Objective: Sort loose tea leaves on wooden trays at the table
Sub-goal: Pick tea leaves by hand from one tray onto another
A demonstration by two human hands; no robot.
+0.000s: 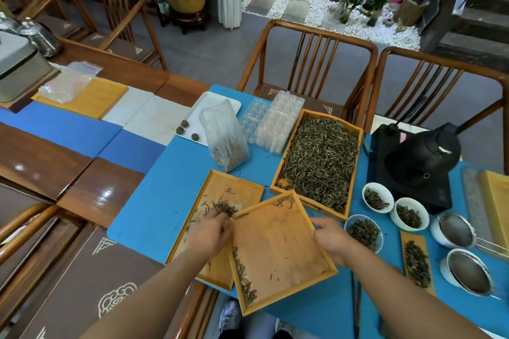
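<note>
A small wooden tray (278, 250) sits tilted, overlapping a second flat wooden tray (217, 195) on the blue mat. My right hand (332, 239) grips the tilted tray's right edge. A line of tea leaves (243, 278) lies along that tray's left rim. My left hand (209, 234) rests on the flat tray, fingertips curled at a small pile of loose leaves (224, 208); I cannot make out whether it pinches any. Behind stands a deep wooden box (355, 129) full of loose tea.
A clear bag of tea (225, 137) and plastic mould trays (275, 124) stand behind the trays. White cups with leaves (377, 197), strainers (468, 272) and a black kettle base (416, 165) crowd the right. Wooden chairs (311, 49) line the far edge.
</note>
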